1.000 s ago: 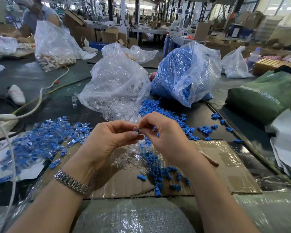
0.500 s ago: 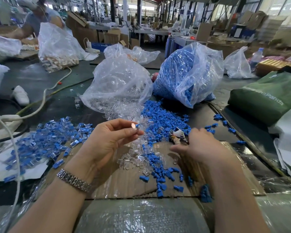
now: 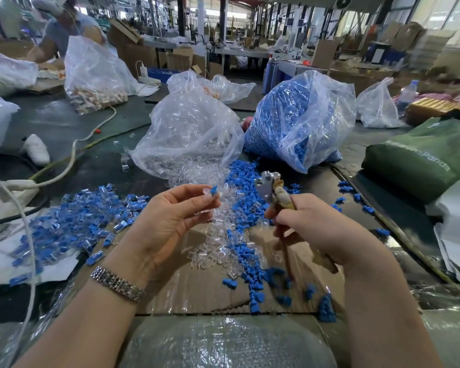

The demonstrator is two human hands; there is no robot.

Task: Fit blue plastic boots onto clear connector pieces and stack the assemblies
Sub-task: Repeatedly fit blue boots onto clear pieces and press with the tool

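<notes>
Fingers [image 3: 197,199] of the left hand [image 3: 168,224]: thumb and fingertips pinch a clear connector piece with a blue boot [image 3: 213,189] on it, held above the counter [image 3: 64,126]. Right hand [image 3: 314,227]: fingers curled round the wooden handles of a pair of pliers [image 3: 270,185], metal head up and tilted toward the left hand, not touching the boot.

Counter: dark, worn surface. Sheet of cardboard [image 3: 197,285] at the near edge, carrying loose clear pieces [image 3: 218,257] and loose blue boots [image 3: 252,272]. Heap of finished assemblies [image 3: 72,221] to the left, partly on white paper. Behind the hands, a clear bag of clear connectors [image 3: 189,136] and, just beside it on the right, a clear bag of blue boots [image 3: 298,123], both spilling contents forward. Green bag [image 3: 420,160] far right. White cable [image 3: 72,166] across the left side. Bubble wrap [image 3: 223,341] over the near edge.

Room: large workshop, cardboard boxes, benches, pillars, windows at right. Second person [image 3: 61,30] at far left behind another filled bag [image 3: 96,73].
</notes>
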